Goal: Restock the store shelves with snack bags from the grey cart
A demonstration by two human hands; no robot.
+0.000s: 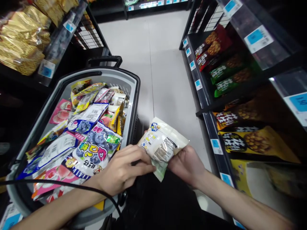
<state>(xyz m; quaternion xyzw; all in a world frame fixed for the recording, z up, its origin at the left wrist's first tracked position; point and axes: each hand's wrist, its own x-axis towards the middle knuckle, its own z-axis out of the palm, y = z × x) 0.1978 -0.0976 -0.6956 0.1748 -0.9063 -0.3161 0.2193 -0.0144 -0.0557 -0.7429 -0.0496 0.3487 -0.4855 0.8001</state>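
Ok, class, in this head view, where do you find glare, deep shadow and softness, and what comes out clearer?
Head view: glare streaks the gold packets and glints on the blueberry bag; the space below the gold packets sinks into near-black shadow; the price label at the right edge looks soft; the held packet is clearer, though its smallest print is unreadable.
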